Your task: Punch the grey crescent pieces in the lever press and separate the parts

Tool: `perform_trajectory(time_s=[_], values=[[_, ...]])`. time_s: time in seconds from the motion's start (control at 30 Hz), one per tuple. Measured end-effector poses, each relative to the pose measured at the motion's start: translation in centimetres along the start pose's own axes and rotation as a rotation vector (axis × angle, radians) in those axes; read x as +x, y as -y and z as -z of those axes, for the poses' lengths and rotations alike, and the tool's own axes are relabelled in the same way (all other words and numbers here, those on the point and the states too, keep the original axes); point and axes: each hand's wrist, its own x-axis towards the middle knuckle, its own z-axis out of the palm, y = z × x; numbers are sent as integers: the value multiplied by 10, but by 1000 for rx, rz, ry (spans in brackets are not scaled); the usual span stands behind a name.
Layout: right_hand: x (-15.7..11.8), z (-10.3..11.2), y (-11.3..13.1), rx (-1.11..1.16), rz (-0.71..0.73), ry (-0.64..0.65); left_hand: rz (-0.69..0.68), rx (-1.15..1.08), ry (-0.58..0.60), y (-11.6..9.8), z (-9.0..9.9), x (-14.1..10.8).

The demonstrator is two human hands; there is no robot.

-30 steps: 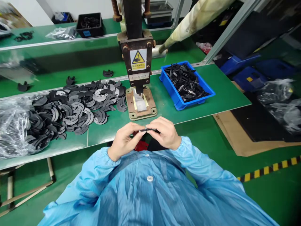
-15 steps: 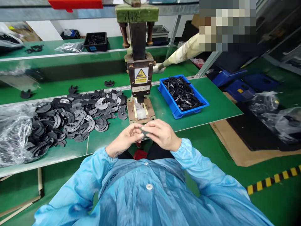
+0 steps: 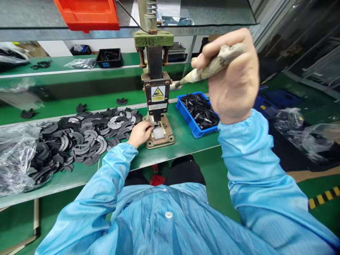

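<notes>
My left hand (image 3: 141, 133) is at the base of the hand press (image 3: 157, 94), thumb and fingers pinched on a small dark part (image 3: 156, 125) under the press head. In front of that part lies a pale block (image 3: 158, 133) on the base plate. My right hand (image 3: 233, 74) is raised at the right, its fingers wrapped round the cloth-covered press lever (image 3: 207, 69). A heap of black curved pieces (image 3: 90, 136) covers the bench left of the press. To the right of the press stands a blue tray (image 3: 198, 132) full of thin black parts.
A clear plastic bag (image 3: 16, 159) lies at the bench's left end. Behind, a black bin (image 3: 108, 63) stands on a raised shelf, and an orange-red bin (image 3: 87, 16) hangs over the back. The bench's front edge runs just before my body.
Both hands have parted from in front of the press. My left hand has moved forward to the press base, and my right hand has gone up to the lever and gripped it.
</notes>
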Motion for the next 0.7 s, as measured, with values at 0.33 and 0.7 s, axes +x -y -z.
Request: perform_trajectory(time_s=[0.33,0.7], values=[[-61,-6,-3,-75,13,120,-168,104,43,2,0,1],[-157,-24,-24,-279,76,-70,-78,127,-48,-25,-5,-42]])
